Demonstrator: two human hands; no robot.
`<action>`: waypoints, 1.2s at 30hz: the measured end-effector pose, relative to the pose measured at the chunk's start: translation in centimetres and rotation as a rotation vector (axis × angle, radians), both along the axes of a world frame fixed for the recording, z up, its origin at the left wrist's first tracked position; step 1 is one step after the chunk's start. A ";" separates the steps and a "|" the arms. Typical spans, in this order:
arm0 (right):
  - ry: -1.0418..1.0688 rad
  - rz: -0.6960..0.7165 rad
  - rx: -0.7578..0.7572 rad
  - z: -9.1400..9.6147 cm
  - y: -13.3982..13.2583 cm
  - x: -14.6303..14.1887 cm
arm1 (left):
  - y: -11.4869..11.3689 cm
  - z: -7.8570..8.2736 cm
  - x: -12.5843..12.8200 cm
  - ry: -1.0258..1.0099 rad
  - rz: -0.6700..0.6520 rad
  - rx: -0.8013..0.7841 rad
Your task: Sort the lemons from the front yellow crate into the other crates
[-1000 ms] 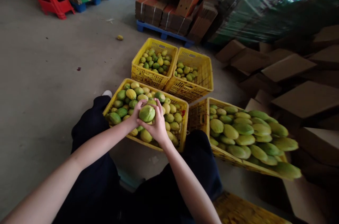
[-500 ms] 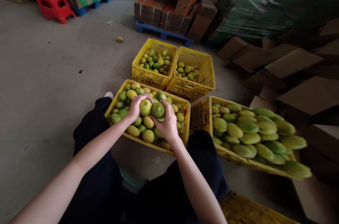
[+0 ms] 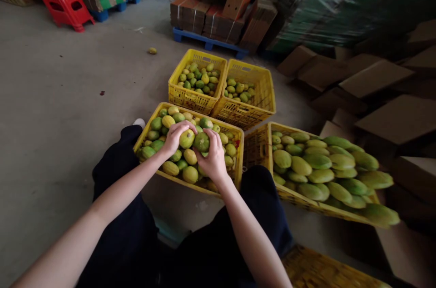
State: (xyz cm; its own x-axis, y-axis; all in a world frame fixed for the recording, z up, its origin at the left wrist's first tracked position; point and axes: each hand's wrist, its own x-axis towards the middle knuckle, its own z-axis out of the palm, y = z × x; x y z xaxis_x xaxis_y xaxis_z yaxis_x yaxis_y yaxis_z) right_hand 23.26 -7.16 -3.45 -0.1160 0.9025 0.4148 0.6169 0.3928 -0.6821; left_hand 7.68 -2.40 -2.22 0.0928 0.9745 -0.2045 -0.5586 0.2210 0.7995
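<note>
My left hand (image 3: 173,137) curls round a yellowish-green papaya (image 3: 187,138), thumb side hidden. Close beside it, my right hand (image 3: 214,154) grips a greener papaya (image 3: 202,141) with fingers over its far side and thumb below. Both fruits are held end-up, side by side, above a yellow crate (image 3: 190,184) between my knees. Several green and yellow papayas (image 3: 170,168) fill that crate below my hands. Whether the two held fruits touch the ones underneath, I cannot tell.
Two yellow crates (image 3: 195,101) (image 3: 250,111) with papayas stand just beyond. On the right, a crate (image 3: 271,142) is heaped with larger, longer papayas (image 3: 320,162). Cardboard pieces (image 3: 378,76) lie right of it. A red stool (image 3: 64,4), a loose fruit (image 3: 151,51) and a blue pallet (image 3: 208,42) are farther off.
The whole view has shifted slightly. Both hands keep their hold on the two papayas, and the right-hand one seems turned a little, its end showing more.
</note>
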 end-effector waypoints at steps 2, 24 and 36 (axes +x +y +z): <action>0.065 0.003 -0.041 0.2 -0.1 -0.1 | 0.5 0.0 0.1 -0.051 -0.039 -0.096; 1.030 -0.221 -1.083 1.4 1.9 -0.6 | 1.4 -3.0 -0.1 -0.084 -0.311 -0.485; 1.174 -0.260 -1.223 1.0 2.4 0.1 | 0.8 -2.8 0.0 0.006 -0.465 -0.412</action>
State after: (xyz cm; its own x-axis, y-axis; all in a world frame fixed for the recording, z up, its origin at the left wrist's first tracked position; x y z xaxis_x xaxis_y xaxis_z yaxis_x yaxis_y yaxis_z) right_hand 23.32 -4.78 -2.42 -0.0866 0.6796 -0.7285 -0.4368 -0.6831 -0.5853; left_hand 7.71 -1.57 -5.06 0.4858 0.6732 -0.5575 -0.3254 0.7313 0.5994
